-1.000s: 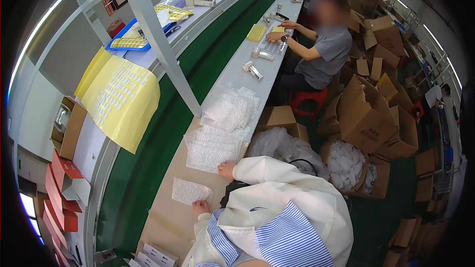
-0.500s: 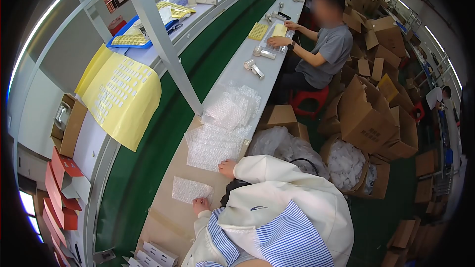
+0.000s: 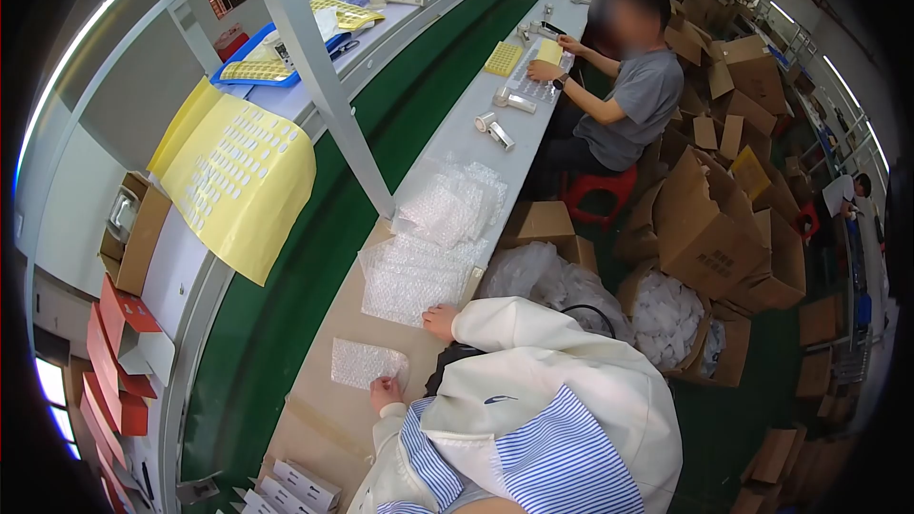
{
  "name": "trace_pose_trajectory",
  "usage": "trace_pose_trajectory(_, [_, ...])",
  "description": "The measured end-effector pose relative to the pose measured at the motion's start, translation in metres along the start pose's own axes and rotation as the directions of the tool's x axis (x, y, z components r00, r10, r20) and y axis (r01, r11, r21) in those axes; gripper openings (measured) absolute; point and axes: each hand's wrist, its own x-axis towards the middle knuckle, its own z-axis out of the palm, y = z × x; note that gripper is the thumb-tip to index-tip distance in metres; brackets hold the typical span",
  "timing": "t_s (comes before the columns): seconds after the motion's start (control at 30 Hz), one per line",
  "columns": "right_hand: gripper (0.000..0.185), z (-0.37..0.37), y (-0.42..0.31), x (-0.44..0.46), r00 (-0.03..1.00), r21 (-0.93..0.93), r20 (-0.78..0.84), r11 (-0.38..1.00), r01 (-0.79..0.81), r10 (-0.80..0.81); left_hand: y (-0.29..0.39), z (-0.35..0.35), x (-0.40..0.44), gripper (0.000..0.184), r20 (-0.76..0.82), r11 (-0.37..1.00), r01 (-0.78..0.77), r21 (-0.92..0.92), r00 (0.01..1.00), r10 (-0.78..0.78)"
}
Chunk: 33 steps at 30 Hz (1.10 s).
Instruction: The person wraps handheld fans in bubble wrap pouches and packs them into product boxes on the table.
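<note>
My left hand (image 3: 386, 392) pinches the near edge of a small bubble wrap bag (image 3: 362, 363), which lies on the brown cardboard table cover. Its far end rests flat, while the end by my fingers bulges up a little; whether something is inside I cannot tell. Further up the table, my right hand (image 3: 440, 322) rests with its fingertips on the near corner of a spread pile of bubble wrap bags (image 3: 405, 284). More clear bubble wrap (image 3: 447, 209) overlaps that pile on the grey tabletop.
A metal post (image 3: 314, 76) rises beside the table. Left of it runs a green belt (image 3: 262, 352), then a shelf with a yellow label sheet (image 3: 238, 171) and red boxes (image 3: 124, 324). White boxes (image 3: 295, 490) stand near me. A co-worker (image 3: 628, 86) sits further along; cartons (image 3: 714, 219) lie right.
The view has shifted slightly. The end of the bubble wrap bag near my left hand looks rounder than before. My right hand stays at the pile's corner.
</note>
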Motion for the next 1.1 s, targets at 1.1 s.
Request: trace_pose_trajectory(1.1, [0.024,0.0016,-0.0019,-0.0022,1.0,-0.014,0.014,1.0,-0.009,0.009,0.0014,-0.0029,-0.0059,0.017,-0.035,0.996,-0.065,-0.055,0.997,0.063])
